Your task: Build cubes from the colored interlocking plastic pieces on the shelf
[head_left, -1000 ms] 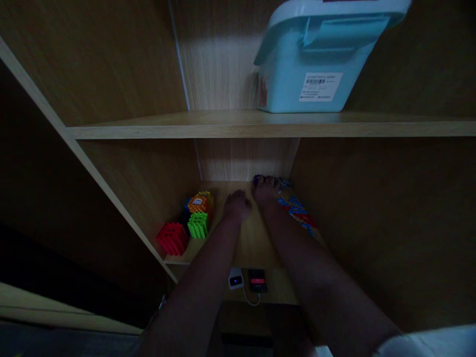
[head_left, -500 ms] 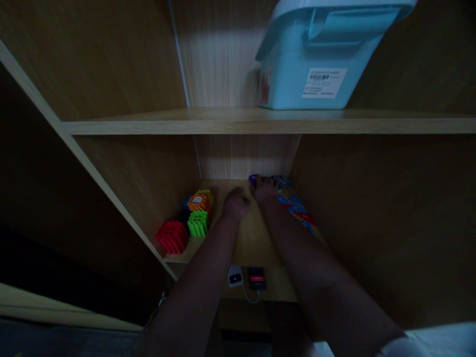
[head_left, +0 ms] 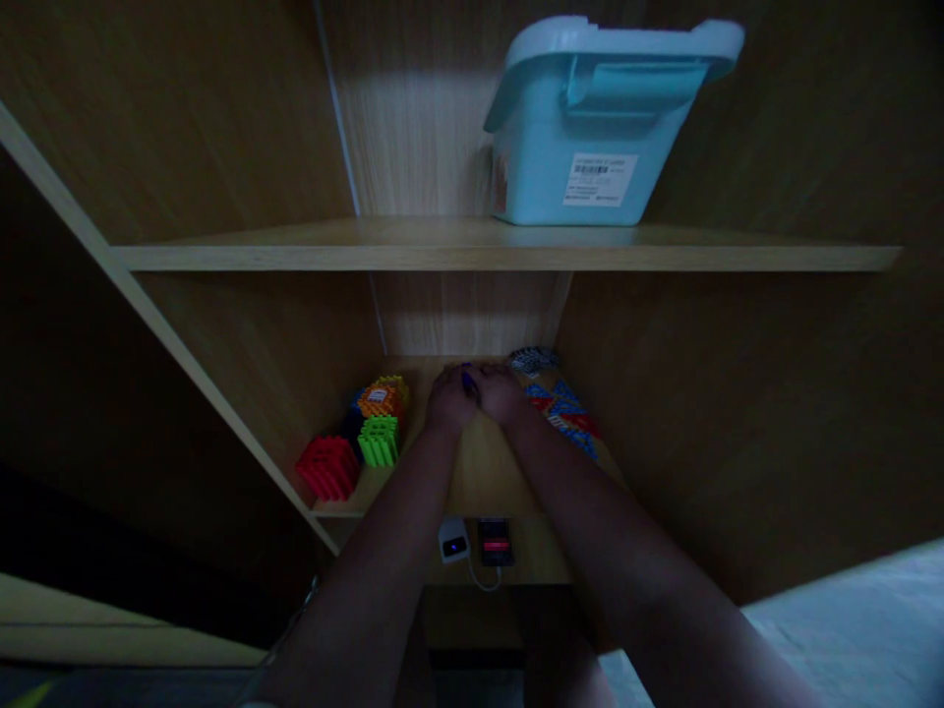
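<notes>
My left hand (head_left: 450, 397) and my right hand (head_left: 501, 390) meet over the lower shelf (head_left: 483, 472), near its back. Between them a small dark purple piece (head_left: 470, 382) shows, mostly covered by the fingers; its kind cannot be made out. Both hands are closed around it. Just right of my right hand lie a black-and-white patterned bundle (head_left: 534, 359) and flat blue and red pieces (head_left: 567, 413) along the side wall. Left of my left hand stand ridged plastic blocks: a green one (head_left: 380, 441), an orange one (head_left: 382, 396) and a red one (head_left: 328, 467).
A light blue lidded bin (head_left: 582, 138) with a label stands on the upper shelf (head_left: 413, 258), whose front edge runs above my hands. Below the lower shelf's front sit a white device (head_left: 452, 540) and a dark phone-like device (head_left: 496, 543) joined by a cable.
My right hand has moved left from the back right corner with the purple piece, to my left hand. My left hand now closes on it too. The view has shifted slightly.
</notes>
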A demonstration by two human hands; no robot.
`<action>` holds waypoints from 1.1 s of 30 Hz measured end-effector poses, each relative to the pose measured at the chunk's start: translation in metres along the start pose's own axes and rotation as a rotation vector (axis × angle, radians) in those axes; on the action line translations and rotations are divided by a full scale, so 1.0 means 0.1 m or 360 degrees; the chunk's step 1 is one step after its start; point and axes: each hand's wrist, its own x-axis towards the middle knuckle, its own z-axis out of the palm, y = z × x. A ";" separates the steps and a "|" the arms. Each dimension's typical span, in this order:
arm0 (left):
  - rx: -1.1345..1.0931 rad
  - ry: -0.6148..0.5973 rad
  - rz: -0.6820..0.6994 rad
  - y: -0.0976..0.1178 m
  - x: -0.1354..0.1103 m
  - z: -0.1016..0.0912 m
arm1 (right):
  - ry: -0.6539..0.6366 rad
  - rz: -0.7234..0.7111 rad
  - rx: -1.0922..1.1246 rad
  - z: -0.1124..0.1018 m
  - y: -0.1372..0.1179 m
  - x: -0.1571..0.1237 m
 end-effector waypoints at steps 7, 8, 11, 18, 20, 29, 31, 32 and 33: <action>-0.0025 -0.0076 0.0160 0.07 -0.16 -0.16 | 0.0101 -0.0029 0.0185 -0.10 -0.07 -0.46; -0.0004 -0.0072 0.0160 0.08 -0.20 -0.18 | 0.0123 -0.0021 0.0212 -0.11 -0.08 -0.52; 0.0085 -0.0021 0.0136 0.12 -0.35 -0.24 | 0.0200 0.0103 0.0214 -0.12 -0.09 -0.68; 0.0197 0.0127 -0.0119 0.18 -0.67 -0.40 | 0.0158 0.0247 0.0201 -0.15 -0.11 -0.87; 0.0094 0.0125 -0.0158 0.18 -0.71 -0.43 | 0.0192 0.0218 0.0237 -0.16 -0.11 -0.90; -0.0284 0.0226 -0.0086 0.07 -0.63 -0.36 | 0.0190 0.0390 0.0327 -0.15 -0.11 -0.92; -0.0247 0.0231 -0.0085 0.05 -0.60 -0.37 | 0.0238 0.0371 0.0403 -0.12 -0.09 -0.90; -0.0223 0.0232 -0.0078 0.05 -0.59 -0.37 | 0.0265 0.0360 0.0440 -0.11 -0.08 -0.90; -0.0198 0.0231 -0.0067 0.04 -0.58 -0.38 | 0.0290 0.0354 0.0470 -0.11 -0.06 -0.89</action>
